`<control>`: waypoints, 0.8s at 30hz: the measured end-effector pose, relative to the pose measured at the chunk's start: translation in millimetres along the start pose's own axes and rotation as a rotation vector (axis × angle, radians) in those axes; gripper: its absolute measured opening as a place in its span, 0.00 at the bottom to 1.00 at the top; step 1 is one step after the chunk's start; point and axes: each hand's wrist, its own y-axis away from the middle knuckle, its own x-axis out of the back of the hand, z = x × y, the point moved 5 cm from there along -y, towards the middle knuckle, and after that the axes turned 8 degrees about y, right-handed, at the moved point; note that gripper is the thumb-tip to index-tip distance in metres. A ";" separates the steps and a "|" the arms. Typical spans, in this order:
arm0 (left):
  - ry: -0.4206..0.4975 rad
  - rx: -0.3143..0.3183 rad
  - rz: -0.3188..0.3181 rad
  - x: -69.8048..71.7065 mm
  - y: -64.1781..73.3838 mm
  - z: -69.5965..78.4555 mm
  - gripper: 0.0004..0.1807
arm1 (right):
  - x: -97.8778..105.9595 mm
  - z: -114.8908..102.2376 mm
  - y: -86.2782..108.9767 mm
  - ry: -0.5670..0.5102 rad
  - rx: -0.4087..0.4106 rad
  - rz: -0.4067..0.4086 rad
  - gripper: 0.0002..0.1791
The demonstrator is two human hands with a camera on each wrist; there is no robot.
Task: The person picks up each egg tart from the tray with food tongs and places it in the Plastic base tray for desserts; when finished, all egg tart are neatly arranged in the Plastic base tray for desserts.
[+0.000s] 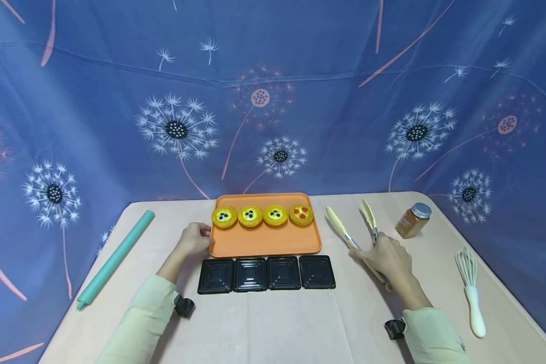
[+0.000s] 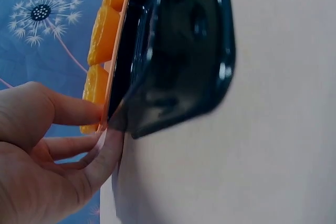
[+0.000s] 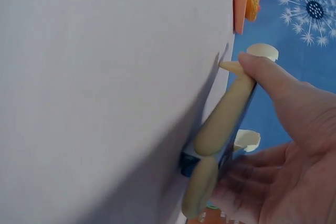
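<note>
Four tarts [image 1: 250, 217] line an orange tray [image 1: 264, 242], its left edge pinched by the left hand [image 1: 193, 240]. The right hand [image 1: 388, 258] grips tongs [image 1: 344, 232], likely light, springy, best squeezed mid-arm.

And here, a blue dandelion-printed cloth [image 1: 332, 121] is draped!
Beyond the left hand [image 1: 194, 238] and the right hand [image 1: 390, 259], it is crossed by a long crease [image 1: 223, 83]; beneath them, a pale tabletop [image 1: 291, 326] is softly shadowed.
</note>
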 end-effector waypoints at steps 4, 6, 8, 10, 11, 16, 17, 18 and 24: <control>0.007 0.041 0.016 1.3 0.8 -0.8 0.20 | -2.5 0.2 -0.7 -0.074 -0.045 0.018 0.34; 0.008 0.047 0.021 1.2 0.7 -1.1 0.20 | -2.4 1.4 -1.9 -0.109 -0.054 0.037 0.34; 0.010 0.051 0.020 0.1 0.5 -1.2 0.20 | -1.0 4.1 -2.8 -0.134 -0.047 0.055 0.34; 0.015 0.052 0.020 -1.1 0.5 -0.9 0.19 | 2.7 6.8 -4.2 -0.139 -0.014 0.091 0.34; 0.016 0.054 0.020 -1.4 0.4 -0.9 0.19 | 5.3 7.5 -5.1 -0.137 0.011 0.115 0.34; 0.012 0.053 0.024 -1.3 -0.2 -0.7 0.19 | 22.7 6.2 -8.5 -0.121 0.144 0.216 0.32; 0.009 0.047 0.024 -1.2 -0.2 -0.6 0.19 | 26.5 5.2 -8.9 -0.125 0.161 0.224 0.32; 0.007 0.041 0.025 -1.0 -0.1 -0.5 0.19 | 30.2 4.2 -9.3 -0.127 0.176 0.228 0.32; 0.010 0.032 0.024 -1.2 0.0 -0.5 0.20 | 49.1 -1.7 -12.7 -0.144 0.235 0.226 0.30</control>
